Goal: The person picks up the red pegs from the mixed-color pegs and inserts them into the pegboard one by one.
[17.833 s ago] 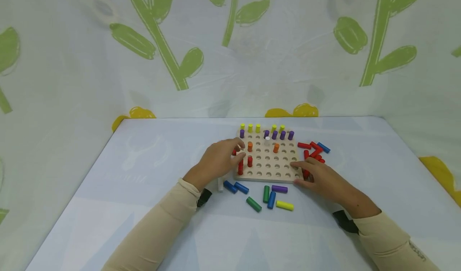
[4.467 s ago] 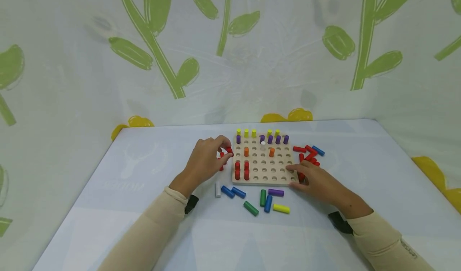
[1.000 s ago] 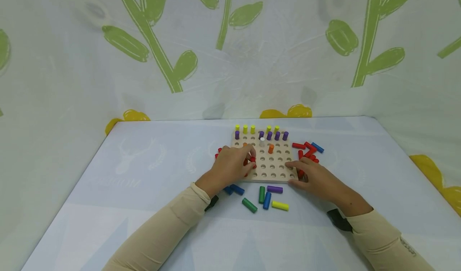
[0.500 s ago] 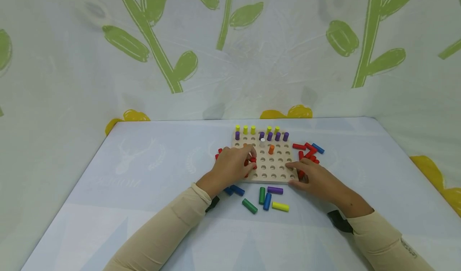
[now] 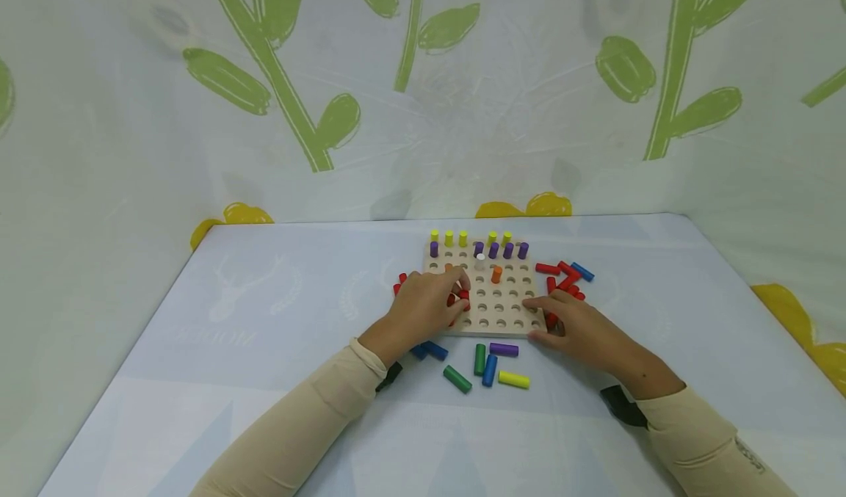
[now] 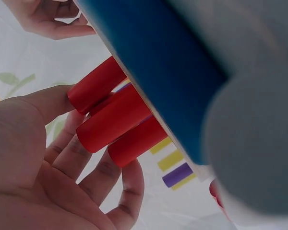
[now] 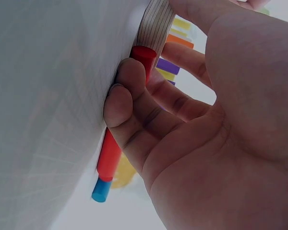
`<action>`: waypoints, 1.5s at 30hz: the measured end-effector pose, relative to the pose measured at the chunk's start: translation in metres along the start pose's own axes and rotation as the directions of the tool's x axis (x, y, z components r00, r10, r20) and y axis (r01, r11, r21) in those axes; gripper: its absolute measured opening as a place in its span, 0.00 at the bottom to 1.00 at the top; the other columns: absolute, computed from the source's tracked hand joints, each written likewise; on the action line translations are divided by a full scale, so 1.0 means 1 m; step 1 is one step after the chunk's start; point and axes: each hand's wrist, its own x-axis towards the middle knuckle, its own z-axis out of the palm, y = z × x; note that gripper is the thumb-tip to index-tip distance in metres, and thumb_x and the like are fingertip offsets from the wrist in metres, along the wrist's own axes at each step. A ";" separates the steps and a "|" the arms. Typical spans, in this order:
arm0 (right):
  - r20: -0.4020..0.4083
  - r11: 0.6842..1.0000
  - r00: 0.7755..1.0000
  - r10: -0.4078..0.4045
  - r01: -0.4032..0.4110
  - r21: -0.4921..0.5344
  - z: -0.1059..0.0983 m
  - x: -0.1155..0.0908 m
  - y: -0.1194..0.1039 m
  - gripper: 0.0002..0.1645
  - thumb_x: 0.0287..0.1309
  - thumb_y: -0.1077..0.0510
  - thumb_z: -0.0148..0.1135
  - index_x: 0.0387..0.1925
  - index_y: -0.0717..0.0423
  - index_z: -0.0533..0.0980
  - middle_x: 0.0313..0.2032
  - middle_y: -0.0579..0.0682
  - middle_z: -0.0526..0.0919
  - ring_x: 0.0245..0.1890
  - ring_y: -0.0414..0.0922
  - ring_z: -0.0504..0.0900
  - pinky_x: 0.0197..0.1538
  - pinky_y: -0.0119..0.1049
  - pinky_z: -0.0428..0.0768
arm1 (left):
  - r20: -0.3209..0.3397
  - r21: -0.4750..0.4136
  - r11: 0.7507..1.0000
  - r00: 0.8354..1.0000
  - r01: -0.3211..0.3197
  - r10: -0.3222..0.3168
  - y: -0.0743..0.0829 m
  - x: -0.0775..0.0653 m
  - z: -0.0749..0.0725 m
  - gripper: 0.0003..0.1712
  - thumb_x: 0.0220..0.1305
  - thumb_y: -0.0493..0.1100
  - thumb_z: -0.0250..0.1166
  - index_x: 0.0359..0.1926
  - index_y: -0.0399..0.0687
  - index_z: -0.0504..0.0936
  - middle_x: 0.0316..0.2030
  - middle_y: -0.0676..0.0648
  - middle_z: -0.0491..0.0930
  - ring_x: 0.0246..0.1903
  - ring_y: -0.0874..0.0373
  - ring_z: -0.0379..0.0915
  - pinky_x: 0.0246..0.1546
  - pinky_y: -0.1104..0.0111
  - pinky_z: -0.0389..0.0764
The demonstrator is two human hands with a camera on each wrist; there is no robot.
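A wooden pegboard (image 5: pixel 499 324) lies on the table, with yellow and purple pegs along its far rows. A white peg (image 5: pixel 480 262) and an orange peg (image 5: pixel 496 274) stand further in. Over its near left part, my left hand (image 5: pixel 419 305) pinches a red peg (image 5: pixel 465 295) between thumb and fingers. The left wrist view has several red pegs (image 6: pixel 116 120) standing close together among those fingers. My right hand (image 5: pixel 578 321) grips the board's near right corner, index finger on top and thumb at the front edge. Its other fingers bend beside a red peg (image 7: pixel 144 57).
Loose red pegs (image 5: pixel 567 281) and a blue peg (image 5: pixel 583 271) lie right of the board. In front are green (image 5: pixel 457 379), blue (image 5: pixel 489 371), purple (image 5: pixel 504 350) and yellow (image 5: pixel 513 379) pegs. More red pegs (image 5: pixel 399 285) peek out left of my left hand.
Since 4.5 s ago my left hand has carried a red peg from the board's left side onto its near left part. It has barely moved over the last second. The right hand stays put.
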 end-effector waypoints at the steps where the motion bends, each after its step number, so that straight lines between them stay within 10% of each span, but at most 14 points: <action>1: -0.001 1.000 1.000 -0.001 0.001 0.000 0.000 0.000 0.000 0.37 0.57 0.44 0.72 0.67 0.47 0.73 0.62 0.61 0.75 0.58 0.58 0.76 0.57 0.55 0.80 | 0.001 -0.001 1.000 1.000 0.002 -0.002 0.000 0.000 0.000 0.10 0.65 0.48 0.69 0.44 0.53 0.80 0.36 0.52 0.89 0.26 0.62 0.75 0.32 0.73 0.71; 45: 0.014 1.000 1.000 0.013 -0.013 0.010 -0.001 0.000 -0.002 0.37 0.57 0.45 0.72 0.67 0.48 0.73 0.62 0.62 0.74 0.58 0.58 0.76 0.57 0.56 0.80 | 0.047 -0.026 0.999 0.999 0.022 -0.021 -0.001 0.001 -0.002 0.12 0.67 0.48 0.67 0.48 0.53 0.80 0.36 0.52 0.87 0.21 0.62 0.71 0.23 0.75 0.67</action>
